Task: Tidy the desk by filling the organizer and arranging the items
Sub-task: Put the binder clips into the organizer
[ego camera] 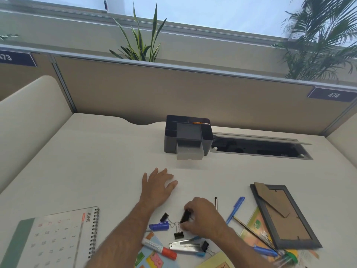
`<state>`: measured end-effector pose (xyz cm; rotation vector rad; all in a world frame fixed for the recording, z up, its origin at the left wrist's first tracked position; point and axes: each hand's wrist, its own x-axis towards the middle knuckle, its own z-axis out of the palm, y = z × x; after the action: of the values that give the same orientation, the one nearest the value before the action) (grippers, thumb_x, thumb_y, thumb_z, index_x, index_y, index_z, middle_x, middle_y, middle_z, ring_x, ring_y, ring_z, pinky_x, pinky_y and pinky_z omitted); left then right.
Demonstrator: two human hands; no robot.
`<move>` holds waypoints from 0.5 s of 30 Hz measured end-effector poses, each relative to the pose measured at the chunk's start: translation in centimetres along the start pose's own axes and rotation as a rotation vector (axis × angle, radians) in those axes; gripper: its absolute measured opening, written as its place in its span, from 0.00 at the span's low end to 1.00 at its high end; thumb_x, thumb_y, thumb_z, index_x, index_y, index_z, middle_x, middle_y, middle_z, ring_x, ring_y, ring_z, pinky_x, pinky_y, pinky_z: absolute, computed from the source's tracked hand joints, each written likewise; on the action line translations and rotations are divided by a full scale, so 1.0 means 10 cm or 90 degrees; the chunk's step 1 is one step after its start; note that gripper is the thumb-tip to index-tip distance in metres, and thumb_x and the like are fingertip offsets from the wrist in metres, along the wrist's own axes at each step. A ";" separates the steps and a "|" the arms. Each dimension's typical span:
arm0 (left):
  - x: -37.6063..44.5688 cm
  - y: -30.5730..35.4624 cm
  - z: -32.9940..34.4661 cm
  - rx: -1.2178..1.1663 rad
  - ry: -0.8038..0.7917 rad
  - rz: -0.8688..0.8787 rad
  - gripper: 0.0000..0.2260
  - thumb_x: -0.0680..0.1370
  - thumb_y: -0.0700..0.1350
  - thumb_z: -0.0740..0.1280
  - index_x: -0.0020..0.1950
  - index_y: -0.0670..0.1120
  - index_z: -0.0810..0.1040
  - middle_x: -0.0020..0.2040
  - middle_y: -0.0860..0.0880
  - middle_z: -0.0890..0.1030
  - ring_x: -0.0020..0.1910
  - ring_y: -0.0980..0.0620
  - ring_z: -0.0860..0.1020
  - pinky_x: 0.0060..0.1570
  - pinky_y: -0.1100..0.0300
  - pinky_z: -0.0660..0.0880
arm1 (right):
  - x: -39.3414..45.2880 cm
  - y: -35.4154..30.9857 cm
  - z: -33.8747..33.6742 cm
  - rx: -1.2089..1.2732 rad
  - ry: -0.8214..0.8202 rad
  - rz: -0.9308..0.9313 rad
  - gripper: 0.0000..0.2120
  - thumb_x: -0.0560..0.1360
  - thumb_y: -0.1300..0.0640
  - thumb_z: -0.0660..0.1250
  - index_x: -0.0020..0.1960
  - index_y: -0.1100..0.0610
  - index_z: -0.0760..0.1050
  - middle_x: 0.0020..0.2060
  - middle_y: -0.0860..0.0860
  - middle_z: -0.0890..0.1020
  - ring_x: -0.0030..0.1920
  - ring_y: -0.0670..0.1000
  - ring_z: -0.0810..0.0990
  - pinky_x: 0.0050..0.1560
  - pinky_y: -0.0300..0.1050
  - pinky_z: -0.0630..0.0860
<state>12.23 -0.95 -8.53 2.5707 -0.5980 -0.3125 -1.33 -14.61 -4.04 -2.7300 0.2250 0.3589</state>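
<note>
Right hand (202, 217) pinches a black binder clip (185, 216); left hand (157, 185) lies flat on desk (96, 161).

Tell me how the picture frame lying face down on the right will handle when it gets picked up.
The picture frame looks stiff, so it should probably lift flat in one piece. Its cardboard stand flap sits loose on the back and may swing open. It partly rests on pens and papers, so it might rock or drag them along.

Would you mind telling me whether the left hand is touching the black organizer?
Apart. The head view shows the left hand lying flat on the desk, with bare desk surface between its fingers and the organizer.
</note>
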 end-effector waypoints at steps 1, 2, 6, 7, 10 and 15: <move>-0.04 0.04 -0.02 -0.053 0.024 0.007 0.20 0.78 0.64 0.61 0.64 0.56 0.78 0.71 0.55 0.73 0.72 0.53 0.67 0.73 0.49 0.57 | 0.00 0.02 0.01 0.009 0.018 -0.005 0.17 0.70 0.44 0.72 0.53 0.53 0.81 0.49 0.50 0.79 0.50 0.49 0.75 0.52 0.44 0.74; -0.09 0.08 -0.06 -0.111 0.034 0.018 0.19 0.75 0.64 0.65 0.59 0.55 0.81 0.64 0.56 0.79 0.64 0.56 0.74 0.68 0.53 0.66 | 0.01 0.04 0.02 0.022 0.038 -0.009 0.17 0.70 0.45 0.72 0.54 0.53 0.80 0.49 0.49 0.79 0.50 0.48 0.75 0.52 0.43 0.74; -0.29 0.28 -0.15 -0.355 -0.121 0.073 0.13 0.72 0.57 0.74 0.52 0.52 0.84 0.44 0.56 0.85 0.45 0.60 0.82 0.50 0.59 0.79 | 0.06 0.10 -0.02 0.122 0.164 -0.026 0.17 0.69 0.46 0.71 0.56 0.50 0.79 0.46 0.46 0.79 0.47 0.44 0.76 0.51 0.38 0.73; -0.30 0.31 -0.17 -0.375 -0.142 0.089 0.11 0.71 0.54 0.75 0.51 0.52 0.84 0.42 0.54 0.86 0.43 0.58 0.83 0.49 0.58 0.80 | 0.08 0.10 -0.04 0.140 0.194 -0.033 0.16 0.69 0.46 0.72 0.54 0.50 0.80 0.45 0.45 0.80 0.46 0.43 0.76 0.50 0.39 0.74; -0.24 0.38 -0.21 -0.413 -0.118 0.099 0.11 0.71 0.46 0.76 0.52 0.50 0.85 0.38 0.51 0.86 0.40 0.54 0.85 0.47 0.57 0.81 | 0.13 0.12 -0.09 0.192 0.240 -0.039 0.19 0.69 0.45 0.74 0.58 0.49 0.79 0.48 0.43 0.82 0.47 0.43 0.78 0.52 0.42 0.78; -0.03 0.51 -0.45 -0.433 -0.016 0.135 0.09 0.71 0.42 0.77 0.50 0.46 0.85 0.38 0.50 0.86 0.36 0.55 0.84 0.40 0.65 0.79 | 0.12 0.28 -0.27 0.236 0.178 0.053 0.31 0.66 0.41 0.78 0.66 0.46 0.73 0.52 0.42 0.79 0.48 0.43 0.79 0.51 0.42 0.80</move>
<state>11.56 -2.99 -2.12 1.8400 -0.6338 -0.3939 -0.16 -18.34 -2.92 -2.3985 0.4338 -0.0458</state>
